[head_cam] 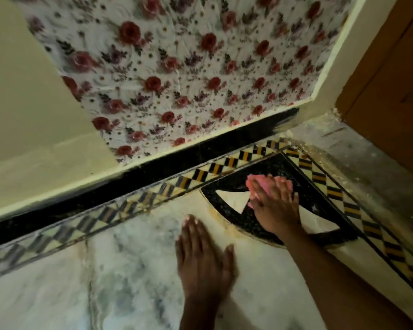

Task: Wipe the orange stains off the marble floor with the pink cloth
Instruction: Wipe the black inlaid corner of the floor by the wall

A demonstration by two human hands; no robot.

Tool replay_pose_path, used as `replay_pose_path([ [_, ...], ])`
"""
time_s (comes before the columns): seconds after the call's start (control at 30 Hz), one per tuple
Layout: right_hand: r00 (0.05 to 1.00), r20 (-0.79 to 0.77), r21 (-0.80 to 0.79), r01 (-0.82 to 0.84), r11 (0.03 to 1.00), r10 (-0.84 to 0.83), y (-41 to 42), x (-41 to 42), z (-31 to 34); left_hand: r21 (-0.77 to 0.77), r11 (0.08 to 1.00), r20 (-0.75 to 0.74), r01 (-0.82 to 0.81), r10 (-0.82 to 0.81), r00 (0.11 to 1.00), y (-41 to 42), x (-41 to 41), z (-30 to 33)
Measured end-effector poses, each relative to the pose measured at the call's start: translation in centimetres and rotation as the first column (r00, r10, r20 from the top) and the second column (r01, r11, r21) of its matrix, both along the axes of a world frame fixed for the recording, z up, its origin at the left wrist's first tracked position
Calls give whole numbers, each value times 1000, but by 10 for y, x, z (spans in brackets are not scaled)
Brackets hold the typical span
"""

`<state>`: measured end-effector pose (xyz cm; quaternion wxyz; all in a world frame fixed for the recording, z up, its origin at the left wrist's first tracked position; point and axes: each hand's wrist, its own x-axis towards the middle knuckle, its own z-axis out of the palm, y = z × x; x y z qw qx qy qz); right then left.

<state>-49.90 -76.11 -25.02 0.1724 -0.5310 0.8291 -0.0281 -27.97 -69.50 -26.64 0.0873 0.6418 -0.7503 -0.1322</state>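
My right hand (275,206) presses the pink cloth (281,183) flat onto the black inlay of the marble floor (134,282), near the corner of the patterned border. Most of the cloth is hidden under my fingers; pink edges show past the fingertips. My left hand (204,258) lies flat on the white marble with its fingers spread, holding nothing. An orange stain (221,216) runs as a faint yellowish smear along the curved edge of the black inlay, between my two hands.
A wall with rose-patterned covering (188,75) rises just beyond a black skirting strip (153,172). A checkered black-and-yellow border (224,163) runs along the wall and turns at the corner. A wooden door (391,91) stands at right, with dusty grit on the floor near it.
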Motion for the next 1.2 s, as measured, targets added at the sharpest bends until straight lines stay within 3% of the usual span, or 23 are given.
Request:
replay_pose_path([
  [0.07, 999, -20, -5, -41, 999, 41, -28, 27, -2, -15, 998, 38, -54, 55, 998, 9, 14, -7],
  [0.13, 964, -92, -84, -255, 963, 248, -29, 50, -11, -46, 997, 67, -62, 65, 996, 4, 14, -12],
  [0.23, 882, -159, -197, -468, 861, 444, 36, 51, -21, -42, 997, 51, -60, 63, 997, 3, 9, -8],
  [0.3, 903, -194, -227, -421, 878, 383, 87, 35, -20, -35, 998, 47, -55, 57, 997, 4, 11, -7],
  [0.37, 964, -196, -162, -214, 963, 182, 98, 15, -22, -36, 997, 46, -73, 75, 996, 4, 12, -8],
  [0.43, 985, -115, -150, 107, 983, -125, 65, 18, -20, -31, 997, 44, -68, 70, 997, 4, 10, -7],
  [0.5, 980, -57, -142, 179, 974, -189, 14, 41, -18, -35, 997, 46, -65, 67, 997, 4, 11, -10],
  [0.57, 997, -61, -123, -54, 991, 47, -15, 65, -19, -20, 998, 51, -67, 68, 996, 3, 11, -9],
  [0.63, 938, -108, -132, -342, 930, 329, -3, 73, -20, -6, 998, 44, -60, 60, 997, 3, 12, -9],
  [0.73, 885, -165, -159, -459, 874, 435, 75, 52, -23, 19, 999, 17, -42, 42, 999, 4, 14, -7],
  [0.83, 982, -123, -180, -161, 970, 140, 103, 14, -26, 22, 999, 16, -37, 37, 999, 4, 15, -9],
  [0.9, 988, -84, -238, 103, 966, -127, 72, 11, -26, -2, 999, 24, -33, 33, 999, 4, 14, -11],
  [0.93, 981, -71, -233, 159, 959, -180, 50, 17, -26, -11, 999, 25, -35, 36, 999, 3, 15, -10],
  [1.0, 994, -62, -216, 77, 973, -92, 20, 36, -27, -37, 999, 15, -38, 38, 999, 4, 14, -11],
  [1.1, 973, 5, -373, -211, 904, 230, 41, 58, -33, -24, 999, -13, -32, 31, 999, 5, 15, -6],
  [1.17, 909, 200, -457, -244, 855, 366, 88, 61, -36, 8, 1000, -63, 22, -21, 998, 6, 19, -1],
  [1.2, 848, 387, -459, -163, 874, 361, 107, 58, -31, 40, 997, -159, 59, -52, 986, 6, 23, 2],
])
